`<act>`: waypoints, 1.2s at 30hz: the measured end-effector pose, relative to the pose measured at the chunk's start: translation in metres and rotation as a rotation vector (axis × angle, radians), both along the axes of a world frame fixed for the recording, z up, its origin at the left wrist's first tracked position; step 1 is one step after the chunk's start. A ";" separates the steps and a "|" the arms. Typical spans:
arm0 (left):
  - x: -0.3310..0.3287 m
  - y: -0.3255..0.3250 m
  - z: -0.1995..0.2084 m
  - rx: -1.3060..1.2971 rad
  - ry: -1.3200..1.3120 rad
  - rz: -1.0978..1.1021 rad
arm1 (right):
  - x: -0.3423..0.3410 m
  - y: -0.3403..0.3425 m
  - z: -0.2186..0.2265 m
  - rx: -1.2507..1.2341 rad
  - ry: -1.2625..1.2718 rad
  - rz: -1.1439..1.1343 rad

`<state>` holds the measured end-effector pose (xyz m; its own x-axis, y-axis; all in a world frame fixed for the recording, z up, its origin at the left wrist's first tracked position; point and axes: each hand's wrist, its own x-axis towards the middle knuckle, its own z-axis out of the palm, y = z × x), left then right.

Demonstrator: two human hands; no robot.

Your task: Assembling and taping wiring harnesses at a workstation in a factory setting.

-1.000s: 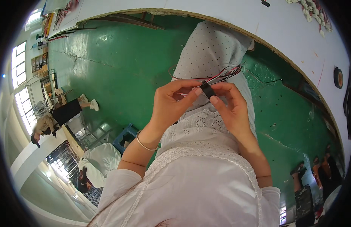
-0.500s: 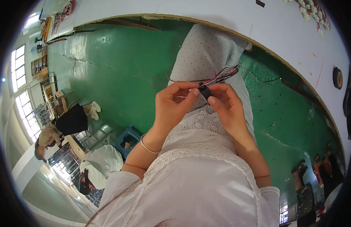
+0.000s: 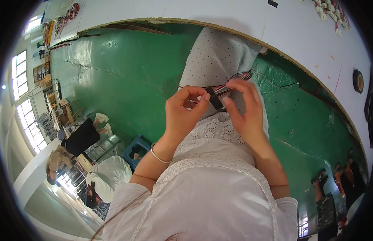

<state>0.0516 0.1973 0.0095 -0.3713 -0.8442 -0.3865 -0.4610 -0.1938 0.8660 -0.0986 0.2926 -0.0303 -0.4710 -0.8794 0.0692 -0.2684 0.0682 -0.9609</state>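
My left hand (image 3: 182, 114) pinches a bundle of thin red, white and black wires (image 3: 244, 75) over my lap, with thumb and forefinger at the upper end of a short black strip (image 3: 214, 99) that looks like tape. The strip lies across the wires and its lower end hangs toward me. Just right of it is my right hand (image 3: 250, 112), thumb and fingers spread apart and holding nothing. Its fingertips are close to the wires; whether they touch cannot be told. Past that hand, the wires trail over my dotted trouser leg (image 3: 208, 56).
A white table (image 3: 299, 44) curves around ahead and to the right. On it are a roll of black tape (image 3: 358, 82), white connectors with wires (image 3: 331, 12) and a red wire bundle (image 3: 70, 14). A blue stool (image 3: 136, 150) and two people are on the left; more legs show lower right.
My right hand has let go of the black strip, and its fingers have spread. The strip now shows more fully beside my left fingertips. At left, a person in the background has shifted.
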 end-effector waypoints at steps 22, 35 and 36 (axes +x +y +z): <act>0.011 -0.125 0.031 -0.347 -0.110 -0.262 | -0.009 -0.150 0.030 0.314 -0.931 0.258; 0.025 -0.166 0.039 0.885 0.082 -0.393 | -0.044 -0.129 0.005 -0.118 -0.498 0.850; 0.026 -0.168 0.040 0.802 0.027 -0.477 | -0.043 -0.127 0.006 -0.139 -0.544 0.880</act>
